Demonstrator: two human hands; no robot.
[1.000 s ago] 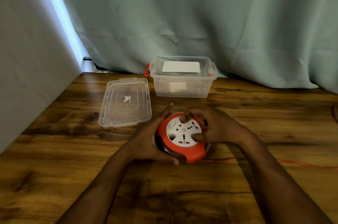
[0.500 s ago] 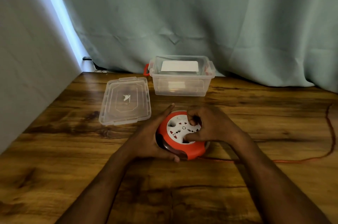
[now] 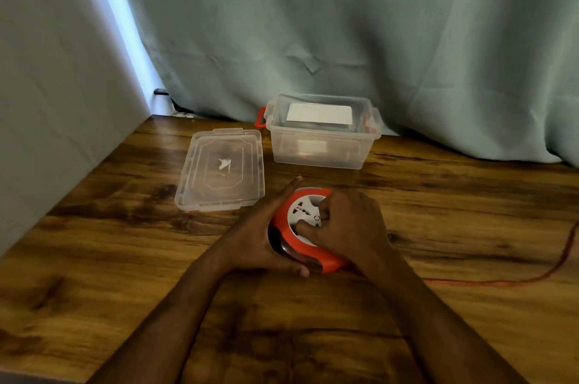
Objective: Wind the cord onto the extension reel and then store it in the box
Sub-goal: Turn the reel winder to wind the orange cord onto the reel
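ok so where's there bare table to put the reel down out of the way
Bare wood lies left of the left hand, below the lid, out to the wall. More lies right of the box, behind the cord. The near edge between the forearms is narrow. It is crowded around the reel, with lid and box just behind it.

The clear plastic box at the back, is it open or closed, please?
Open: the box has no cover, and its lid lies flat on the table beside it.

Orange-and-white reel (image 3: 302, 220), orange cord (image 3: 513, 279), clear box (image 3: 319, 148), brown wood-grain table (image 3: 125, 258), pale-green curtain (image 3: 344, 39).
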